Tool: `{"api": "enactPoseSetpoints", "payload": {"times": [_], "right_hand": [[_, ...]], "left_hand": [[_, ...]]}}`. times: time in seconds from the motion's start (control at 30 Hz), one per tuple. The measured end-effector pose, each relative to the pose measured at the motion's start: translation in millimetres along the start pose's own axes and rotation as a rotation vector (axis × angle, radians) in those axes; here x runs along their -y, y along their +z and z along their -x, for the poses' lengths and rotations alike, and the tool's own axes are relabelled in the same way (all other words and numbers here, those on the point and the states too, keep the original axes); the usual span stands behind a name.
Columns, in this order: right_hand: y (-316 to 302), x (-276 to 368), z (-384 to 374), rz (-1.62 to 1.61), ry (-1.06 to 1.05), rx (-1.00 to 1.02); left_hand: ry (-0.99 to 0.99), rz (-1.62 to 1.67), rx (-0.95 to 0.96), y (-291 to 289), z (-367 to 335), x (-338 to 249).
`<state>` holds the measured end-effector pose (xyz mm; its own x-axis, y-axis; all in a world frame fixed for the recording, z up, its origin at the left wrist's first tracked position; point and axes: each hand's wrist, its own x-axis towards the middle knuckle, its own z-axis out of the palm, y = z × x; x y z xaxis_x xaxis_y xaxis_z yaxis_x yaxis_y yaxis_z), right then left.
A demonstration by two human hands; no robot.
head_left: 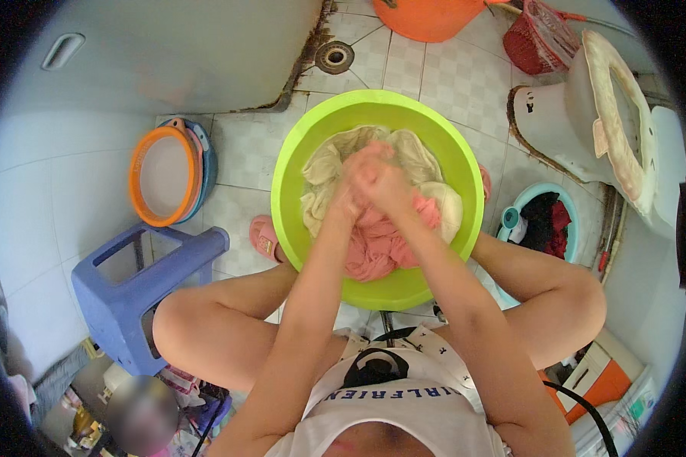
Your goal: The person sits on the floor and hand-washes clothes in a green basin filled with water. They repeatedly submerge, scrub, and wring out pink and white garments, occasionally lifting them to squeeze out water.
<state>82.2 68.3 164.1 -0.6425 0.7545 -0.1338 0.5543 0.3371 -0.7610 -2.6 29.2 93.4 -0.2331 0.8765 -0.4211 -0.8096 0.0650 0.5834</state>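
A large lime-green basin [286, 171] stands on the floor between my knees. In it lie wet cream-coloured cloth [415, 156], mostly toward the far side and edges, and a bunched pink cloth [377, 247] nearer me. My left hand [352, 192] and my right hand [383, 185] meet over the middle of the basin, closed on the pink cloth, one against the other. Motion blurs the fingers, and the gripped part of the cloth is mostly hidden. Some pink fabric sticks out beside my right hand.
To the left are stacked basins with an orange one [135, 177] in front, and a blue-purple plastic stool [99, 270]. On the right, a light-blue basin [574, 228] holds dark and red clothes, near a toilet [545, 114]. A floor drain [334, 57] and an orange tub [427, 19] lie beyond.
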Motion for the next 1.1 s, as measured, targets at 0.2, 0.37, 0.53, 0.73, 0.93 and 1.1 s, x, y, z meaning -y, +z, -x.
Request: {"api": "enactPoseSetpoints", "payload": {"times": [0.2,0.37,0.53,0.73,0.93,1.1], "right_hand": [[14,-1,24,0.312,-0.215,-0.044],[-33,-55,-23,0.357,0.065,-0.053],[2,-90,11,0.736,-0.268,0.005],[22,-87,-26,0.725,-0.209,0.269],[49,-128,-68,0.858,-0.066,0.346],[44,-99,-62,0.367,-0.058,0.000]], "left_hand": [[0.105,0.216,0.036,-58,2,41],[-0.014,-0.356,-0.377,-32,11,1],[0.487,-1.721,-0.737,-40,5,40],[0.300,-1.765,-0.466,-74,-29,40],[0.225,-2.081,-0.278,-80,-57,27],[-0.199,-0.156,-0.465,-110,-67,22]]}}
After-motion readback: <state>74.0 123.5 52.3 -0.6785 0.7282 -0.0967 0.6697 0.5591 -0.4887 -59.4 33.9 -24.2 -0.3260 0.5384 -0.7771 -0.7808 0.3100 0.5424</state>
